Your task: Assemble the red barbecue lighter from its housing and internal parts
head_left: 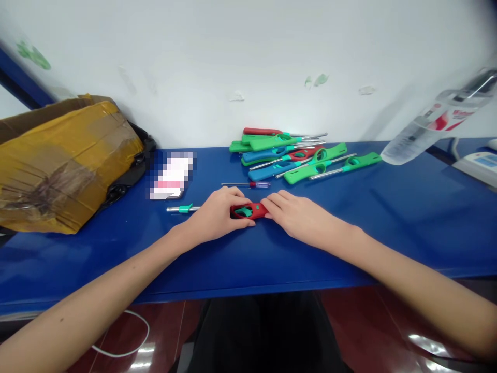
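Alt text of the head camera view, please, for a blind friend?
Left hand and right hand grip a red plastic handle with teal parts at a blue table; beyond lie a purple-handled screwdriver and long green, blue and red lighters. A taped brown carton sits left, a clear plastic bottle right.

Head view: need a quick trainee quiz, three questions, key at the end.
1. The lighter held by the left hand and right hand is: A) green; B) red; C) blue.
2. True or false: the box is left of the phone.
3. Fill in: between the pile of lighters and the held one lies a ____.

Key: 1. B; 2. true; 3. screwdriver.
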Demonstrator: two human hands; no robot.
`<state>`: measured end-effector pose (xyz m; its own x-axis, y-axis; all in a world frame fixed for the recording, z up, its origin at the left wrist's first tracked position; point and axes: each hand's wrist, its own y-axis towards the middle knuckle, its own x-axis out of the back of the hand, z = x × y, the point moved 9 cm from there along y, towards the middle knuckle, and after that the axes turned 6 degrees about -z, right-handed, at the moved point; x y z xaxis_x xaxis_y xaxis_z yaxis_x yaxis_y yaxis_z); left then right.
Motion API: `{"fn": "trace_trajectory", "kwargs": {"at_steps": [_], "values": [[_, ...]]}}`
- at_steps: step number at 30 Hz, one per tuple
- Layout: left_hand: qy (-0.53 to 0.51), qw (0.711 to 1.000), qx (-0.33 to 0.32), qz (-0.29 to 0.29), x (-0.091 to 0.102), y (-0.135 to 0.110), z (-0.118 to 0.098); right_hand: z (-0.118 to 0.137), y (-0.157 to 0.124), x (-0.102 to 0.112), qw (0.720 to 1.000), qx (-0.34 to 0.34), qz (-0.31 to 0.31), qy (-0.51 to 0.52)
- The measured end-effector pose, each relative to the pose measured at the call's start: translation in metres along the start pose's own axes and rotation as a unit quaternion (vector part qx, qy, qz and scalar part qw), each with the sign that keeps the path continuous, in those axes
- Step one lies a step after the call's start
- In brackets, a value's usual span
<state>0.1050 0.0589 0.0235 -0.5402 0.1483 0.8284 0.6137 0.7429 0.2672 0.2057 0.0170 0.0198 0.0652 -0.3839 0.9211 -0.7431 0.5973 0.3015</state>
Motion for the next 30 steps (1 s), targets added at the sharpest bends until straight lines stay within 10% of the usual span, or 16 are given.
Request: {"fn": "trace_trajectory", "kwargs": {"at_steps": [30], "values": [[0.0, 0.999, -0.022, 0.049, 0.021, -0.002, 0.012, -0.031, 0.004, 0.003, 0.974, -0.084, -0.078, 0.198]]}}
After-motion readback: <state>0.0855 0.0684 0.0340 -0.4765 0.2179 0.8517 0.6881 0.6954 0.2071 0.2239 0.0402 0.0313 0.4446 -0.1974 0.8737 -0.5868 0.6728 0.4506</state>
